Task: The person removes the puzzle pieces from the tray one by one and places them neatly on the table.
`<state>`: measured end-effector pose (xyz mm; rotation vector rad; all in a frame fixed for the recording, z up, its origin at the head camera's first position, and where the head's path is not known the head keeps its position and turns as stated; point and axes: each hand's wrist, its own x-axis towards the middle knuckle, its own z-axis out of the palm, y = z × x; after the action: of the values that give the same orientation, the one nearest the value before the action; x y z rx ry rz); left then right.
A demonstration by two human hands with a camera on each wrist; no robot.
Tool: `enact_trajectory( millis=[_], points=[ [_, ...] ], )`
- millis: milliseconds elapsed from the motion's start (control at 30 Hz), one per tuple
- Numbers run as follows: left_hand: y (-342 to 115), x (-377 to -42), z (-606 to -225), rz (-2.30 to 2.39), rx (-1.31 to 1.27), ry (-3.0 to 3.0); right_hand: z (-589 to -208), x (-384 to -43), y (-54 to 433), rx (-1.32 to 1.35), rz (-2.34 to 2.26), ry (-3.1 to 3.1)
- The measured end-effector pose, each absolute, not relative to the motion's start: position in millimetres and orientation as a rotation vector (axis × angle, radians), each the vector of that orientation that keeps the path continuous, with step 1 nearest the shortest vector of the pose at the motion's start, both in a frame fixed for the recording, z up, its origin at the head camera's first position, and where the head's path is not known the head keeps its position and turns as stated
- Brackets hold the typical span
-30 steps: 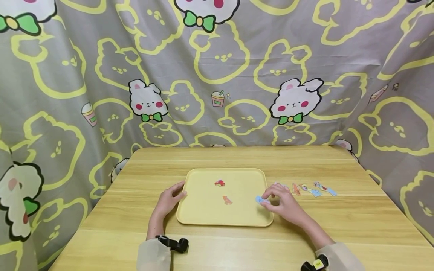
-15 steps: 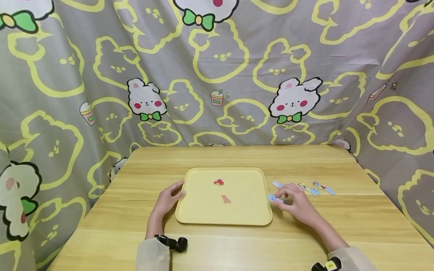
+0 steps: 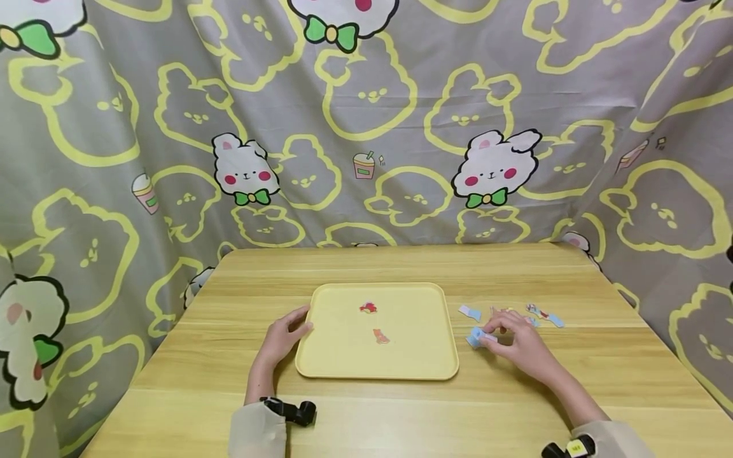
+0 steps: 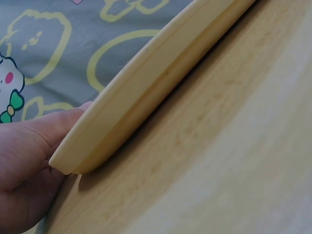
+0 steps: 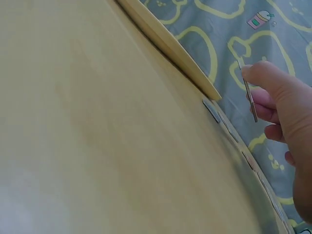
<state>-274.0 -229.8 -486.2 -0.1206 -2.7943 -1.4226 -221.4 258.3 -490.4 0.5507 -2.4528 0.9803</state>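
The yellow tray [image 3: 338, 359] lies on the table. At its left edge my left hand [image 3: 282, 338] grips the rim, thumb over the top; the left wrist view shows that thumb [image 4: 63, 124] at the tray's corner. Right of the tray, my right hand [image 3: 523, 343] pinches a small blue puzzle piece [image 3: 476, 336] between thumb and fingers. Seen edge-on in the right wrist view, this thin piece [image 5: 249, 92] is held above the table. Two pieces lie on the tray: a red one [image 3: 368, 308] and an orange one [image 3: 380, 336].
A pale-and-blue piece [image 3: 470, 312] lies on the table just right of the tray. Farther right is a long piece with a blue end [image 3: 545, 315]. Other pieces are partly hidden behind my right hand. A patterned curtain [image 3: 321, 127] hangs behind the wooden table [image 3: 378, 413].
My right hand has carried the blue piece rightward, from over the tray's right edge to beside the tray. My left hand stays on the tray rim.
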Motion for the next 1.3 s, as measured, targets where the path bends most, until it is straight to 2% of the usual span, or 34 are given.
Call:
enact_trajectory(
  millis=[633,1300],
  points=[
    [-229,-274,-488,-1.391,-0.135,-2.784,-498,-223,283,0.504,0.883,-2.445],
    [-229,-274,-484,-1.401,-0.106,-2.825,-500,-221,288,0.49,0.716,-2.473]
  ],
)
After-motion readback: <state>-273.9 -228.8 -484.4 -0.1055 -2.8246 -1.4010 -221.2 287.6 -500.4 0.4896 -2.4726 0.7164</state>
